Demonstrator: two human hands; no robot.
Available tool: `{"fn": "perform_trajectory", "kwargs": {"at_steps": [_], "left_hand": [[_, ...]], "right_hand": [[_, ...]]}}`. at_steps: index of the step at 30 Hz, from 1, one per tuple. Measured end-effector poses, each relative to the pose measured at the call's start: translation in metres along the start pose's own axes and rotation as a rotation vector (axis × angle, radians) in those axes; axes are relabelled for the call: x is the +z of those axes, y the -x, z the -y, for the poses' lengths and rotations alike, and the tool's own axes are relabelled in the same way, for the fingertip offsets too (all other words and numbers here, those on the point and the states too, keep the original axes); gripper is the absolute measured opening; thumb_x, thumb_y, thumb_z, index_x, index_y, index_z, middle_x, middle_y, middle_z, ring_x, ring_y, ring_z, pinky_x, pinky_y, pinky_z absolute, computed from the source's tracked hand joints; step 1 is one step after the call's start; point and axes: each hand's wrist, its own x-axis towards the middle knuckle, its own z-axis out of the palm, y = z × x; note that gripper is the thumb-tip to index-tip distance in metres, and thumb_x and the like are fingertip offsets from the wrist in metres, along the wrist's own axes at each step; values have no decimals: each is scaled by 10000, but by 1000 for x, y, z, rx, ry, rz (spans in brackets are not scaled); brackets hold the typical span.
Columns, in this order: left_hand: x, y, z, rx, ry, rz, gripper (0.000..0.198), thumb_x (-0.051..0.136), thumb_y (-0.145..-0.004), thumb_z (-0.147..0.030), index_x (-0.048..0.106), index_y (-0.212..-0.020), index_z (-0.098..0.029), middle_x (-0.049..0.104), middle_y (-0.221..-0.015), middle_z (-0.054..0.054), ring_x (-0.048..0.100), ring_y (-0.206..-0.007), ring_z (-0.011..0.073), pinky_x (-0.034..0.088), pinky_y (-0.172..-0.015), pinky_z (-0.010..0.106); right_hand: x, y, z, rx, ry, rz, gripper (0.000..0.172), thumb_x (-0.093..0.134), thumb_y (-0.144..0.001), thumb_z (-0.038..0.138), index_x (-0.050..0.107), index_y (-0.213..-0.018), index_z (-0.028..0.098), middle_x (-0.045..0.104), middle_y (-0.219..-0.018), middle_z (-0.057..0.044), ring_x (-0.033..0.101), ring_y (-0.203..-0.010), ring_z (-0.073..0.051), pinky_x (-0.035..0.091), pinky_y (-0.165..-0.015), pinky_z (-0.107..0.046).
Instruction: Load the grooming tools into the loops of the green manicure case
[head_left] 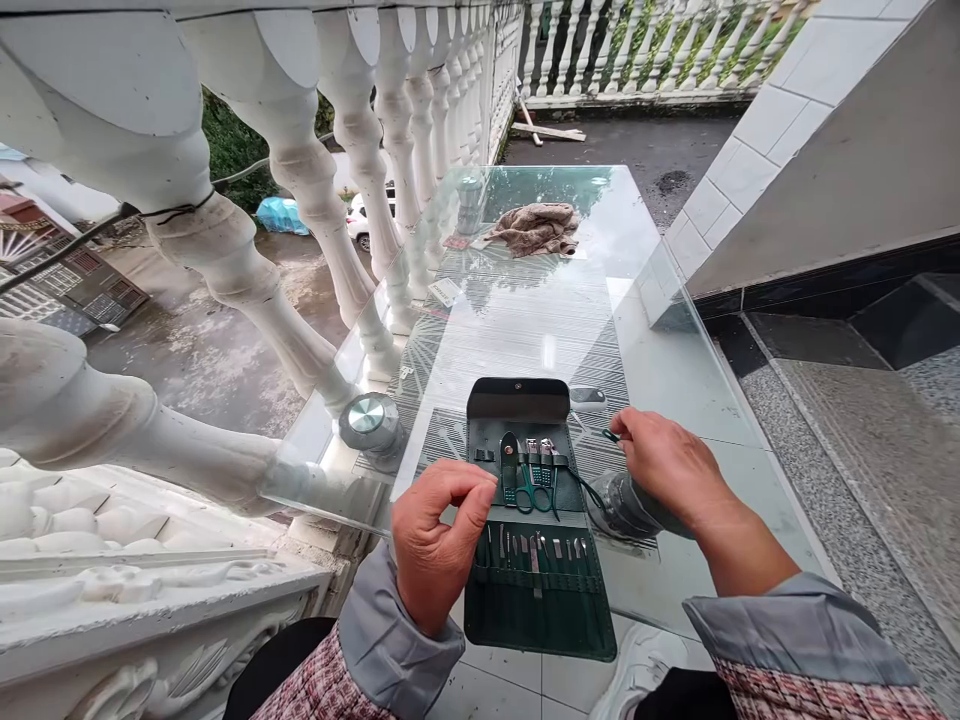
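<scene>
A dark green manicure case (536,620) lies unfolded on the glass table. Its upper part holds nail clippers (534,455) and green-handled scissors (532,497); several slim metal tools (535,550) sit in a row lower down. My left hand (442,535) is closed in a pinch over the case's left edge; what it may hold is hidden. To the right of the case, my right hand (667,465) pinches a small dark green item (610,435), too small to make out fully. A dark green strap (590,490) runs out from the case's right side.
A brown cloth (536,228) lies at the far end of the glass table (675,370). A grey-and-white object (587,397) is just beyond the case. White balusters (292,170) line the left; a tiled pillar (780,130) and step are at the right.
</scene>
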Motion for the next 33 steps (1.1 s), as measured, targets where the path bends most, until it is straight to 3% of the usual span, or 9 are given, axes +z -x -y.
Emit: {"fn": "perform_trajectory", "kwargs": {"at_steps": [8, 23, 29, 33], "left_hand": [[1, -1, -1, -18, 0, 72, 126, 583, -844, -132, 640, -737, -163, 648, -744, 21, 609, -705, 137, 498, -660, 248], [5, -2, -3, -33, -25, 96, 161, 567, -855, -168, 633, -708, -162, 649, -716, 30, 607, -675, 139, 495, -631, 243], [5, -2, -1, -60, -58, 108, 158, 566, -851, -172, 634, -708, -161, 644, -717, 24, 602, -672, 134, 491, -620, 230], [6, -1, 4, -113, -121, 123, 80, 581, -840, -180, 642, -791, -168, 638, -740, 19, 599, -657, 128, 495, -579, 213]], "right_hand": [[1, -2, -3, 6, -30, 41, 234, 426, -809, 127, 615, -909, 221, 651, -920, -56, 587, -780, -194, 336, -593, -279], [1, -1, -13, -24, -136, 59, 169, 460, -761, 106, 584, -786, 218, 634, -843, -36, 565, -782, -185, 346, -604, -258], [2, 3, -16, -68, -165, 4, 125, 457, -772, 129, 533, -740, 224, 604, -811, -30, 529, -813, -209, 363, -622, -277], [-4, 13, 2, -209, -314, -221, 135, 430, -810, 150, 529, -755, 223, 594, -775, -30, 518, -776, -195, 397, -659, -306]]}}
